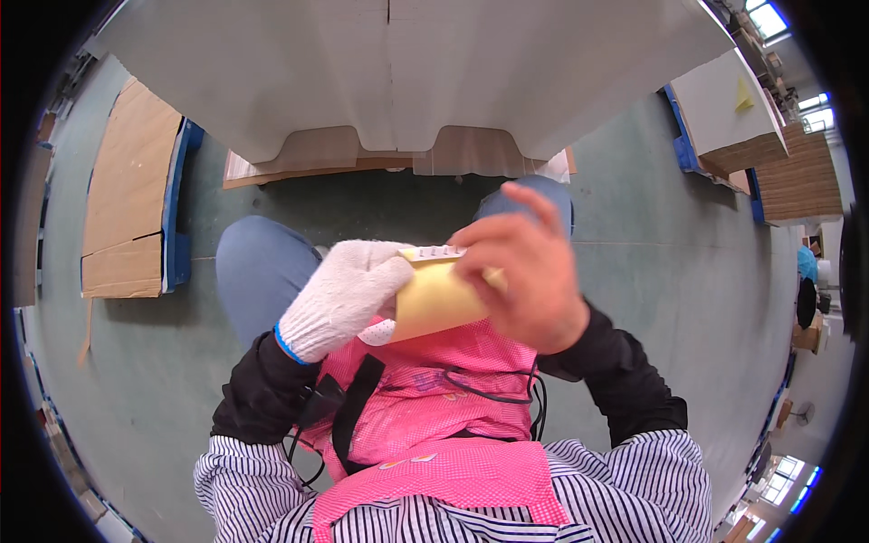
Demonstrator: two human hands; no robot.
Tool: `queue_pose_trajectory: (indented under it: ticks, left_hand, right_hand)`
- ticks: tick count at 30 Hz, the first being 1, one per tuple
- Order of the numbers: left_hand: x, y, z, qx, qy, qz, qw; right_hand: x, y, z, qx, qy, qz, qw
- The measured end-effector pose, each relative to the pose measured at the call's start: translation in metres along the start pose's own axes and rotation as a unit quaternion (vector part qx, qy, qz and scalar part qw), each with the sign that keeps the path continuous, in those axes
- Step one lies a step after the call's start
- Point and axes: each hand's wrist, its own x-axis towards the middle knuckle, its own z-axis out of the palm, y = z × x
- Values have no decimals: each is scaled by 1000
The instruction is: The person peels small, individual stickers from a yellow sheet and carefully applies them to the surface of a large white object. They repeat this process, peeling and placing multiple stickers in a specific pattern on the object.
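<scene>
Paper (442,303), one curled yellow sheet, sits between two hands above the lap, in front of one pink checked apron (434,484). One white strip (434,253) with a row of dark marks runs along its upper edge. The left hand (339,294), in one white knit glove with a blue cuff, grips the sheet's left end between thumb and fingers. The right hand (534,290) is bare and blurred; its fingertips overlap the sheet's right end with one finger raised, and I cannot tell whether they pinch it. Two black oversleeves (625,385) cover the forearms below one striped shirt's (625,466) sleeves. Two knees in blue denim (262,262) show, one on each side of the sheet, beyond the hands.

Ahead stands one large white panel (398,72) with notches in its lower edge. To the left, one cardboard-covered load (131,195) rests on a blue base (178,262). To the right is one white-topped stack (720,104), bearing one small yellow scrap (744,96), and just beside it one brown stack (798,176).
</scene>
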Motion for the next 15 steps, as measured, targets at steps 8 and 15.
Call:
queue_pose_trajectory:
  ticks: [8, 15]
  left_hand:
    - [55, -9, -71, 81, 78, 6, 994]
    - [176, -20, -99, 232, -22, 42, 972]
  right_hand:
    - [-6, 136, -57, 252, 202, 374, 870]
    - [-80, 311, 67, 348, 129, 575, 729]
